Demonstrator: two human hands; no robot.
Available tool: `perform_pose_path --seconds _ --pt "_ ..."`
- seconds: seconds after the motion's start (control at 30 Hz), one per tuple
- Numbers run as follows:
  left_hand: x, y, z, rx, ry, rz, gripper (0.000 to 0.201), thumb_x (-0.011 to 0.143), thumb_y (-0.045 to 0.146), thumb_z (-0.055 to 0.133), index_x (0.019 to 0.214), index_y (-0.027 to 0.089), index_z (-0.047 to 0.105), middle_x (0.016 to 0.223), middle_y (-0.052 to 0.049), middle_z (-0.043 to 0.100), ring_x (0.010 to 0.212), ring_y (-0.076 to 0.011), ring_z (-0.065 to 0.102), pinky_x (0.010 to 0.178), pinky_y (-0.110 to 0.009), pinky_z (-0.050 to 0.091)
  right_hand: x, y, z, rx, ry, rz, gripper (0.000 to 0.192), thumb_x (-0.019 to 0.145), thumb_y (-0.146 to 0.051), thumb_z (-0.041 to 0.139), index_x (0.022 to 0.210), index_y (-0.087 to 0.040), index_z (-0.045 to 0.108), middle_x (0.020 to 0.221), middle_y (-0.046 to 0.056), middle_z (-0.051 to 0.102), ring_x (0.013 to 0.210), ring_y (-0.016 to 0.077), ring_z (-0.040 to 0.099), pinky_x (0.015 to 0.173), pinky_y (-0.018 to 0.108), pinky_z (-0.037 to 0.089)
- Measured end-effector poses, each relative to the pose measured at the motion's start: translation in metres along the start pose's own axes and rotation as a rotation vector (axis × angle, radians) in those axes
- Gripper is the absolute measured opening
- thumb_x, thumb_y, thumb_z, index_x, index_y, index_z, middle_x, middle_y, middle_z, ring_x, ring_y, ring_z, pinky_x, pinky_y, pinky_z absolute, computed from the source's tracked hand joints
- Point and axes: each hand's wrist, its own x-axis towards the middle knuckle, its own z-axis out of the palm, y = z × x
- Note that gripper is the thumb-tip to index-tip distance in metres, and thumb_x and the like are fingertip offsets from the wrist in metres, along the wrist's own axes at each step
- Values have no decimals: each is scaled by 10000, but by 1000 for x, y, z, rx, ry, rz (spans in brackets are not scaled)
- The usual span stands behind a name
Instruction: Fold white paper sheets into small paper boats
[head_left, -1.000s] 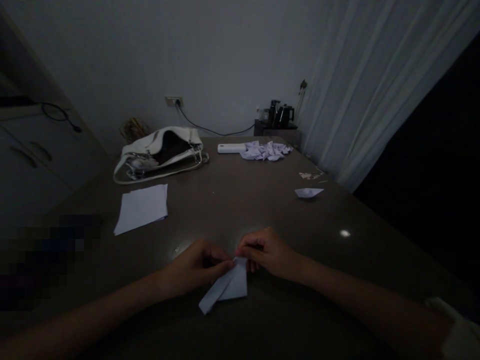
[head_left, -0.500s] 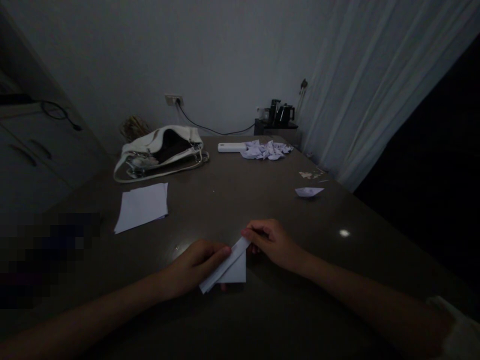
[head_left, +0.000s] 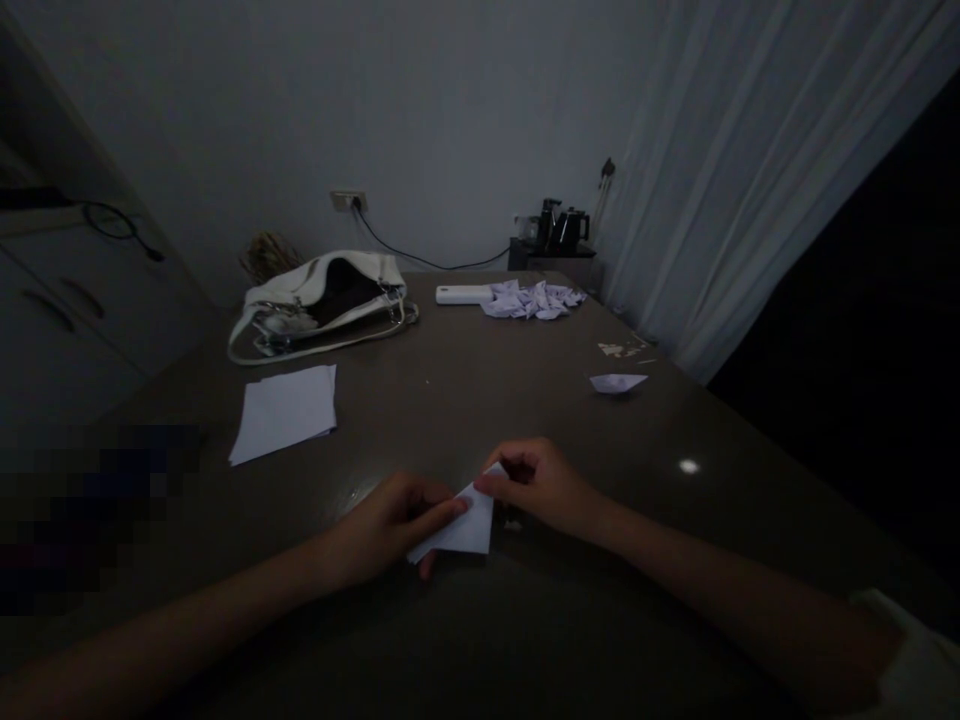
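White folded paper, a small flat piece roughly triangular in outline (head_left: 474,530), is held between the two hands just above or on the dark grey-brown smooth tabletop (head_left: 480,400), near its front part; whether it touches the surface I cannot tell. Its long edge runs diagonally, from a narrow tip at the near left to another at the far right, while a squarer corner points toward the wearer, slightly right. The left hand (head_left: 397,525) pinches the left part, thumb on top and a fingertip showing beneath. The right hand (head_left: 541,488) grips the far-right tip between thumb and curled forefinger.

Counted out: one piece is in the hands. One white folded-paper boat (head_left: 617,384) lies alone farther right, its long axis nearly left to right, pointed at both ends. One heap of white folded-paper shapes (head_left: 532,300) sits at the far end, too crowded to count, with one white bar-shaped object (head_left: 461,295) touching its left side. One stack of white paper sheets (head_left: 285,412) lies at left, edges offset, number unclear. Behind it rests one white handbag with metal rings (head_left: 330,300), opening facing the wearer. Several small pale scraps (head_left: 621,350) lie beyond the lone boat.
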Motion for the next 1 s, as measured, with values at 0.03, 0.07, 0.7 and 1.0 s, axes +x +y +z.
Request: perform_pose_path --seconds 0.03,0.07,0.7,1.0 --pt "0 1 0 8 -1 0 445 912 511 445 681 146 550 507 22 533 470 -98 449 464 -200 305 0 0 0 -2 -12 8 257 780 -386 677 713 -143 625 565 -29 544 508 81 490 484 199 372" --pt "0 2 0 11 2 1 443 908 512 446 679 147 547 506 25 525 470 -99 449 467 -200 309 1 -1 1 -4 -15 12 260 788 -380 666 693 -143 621 550 -30 541 496 78 486 480 198 368" --pt "4 -1 -4 -42 75 22 512 859 607 457 612 161 501 454 42 478 431 -87 394 469 -206 291 4 -3 -7 -60 148 -123 326 838 -409 589 630 -158 586 541 -7 562 487 94 515 493 213 397" --pt "3 -3 -1 27 87 88 508 918 525 425 601 143 533 477 22 511 445 -90 440 464 -195 318 3 -1 -6 -126 158 -207 271 859 -350 585 675 -156 624 568 -7 586 503 93 541 495 204 420"
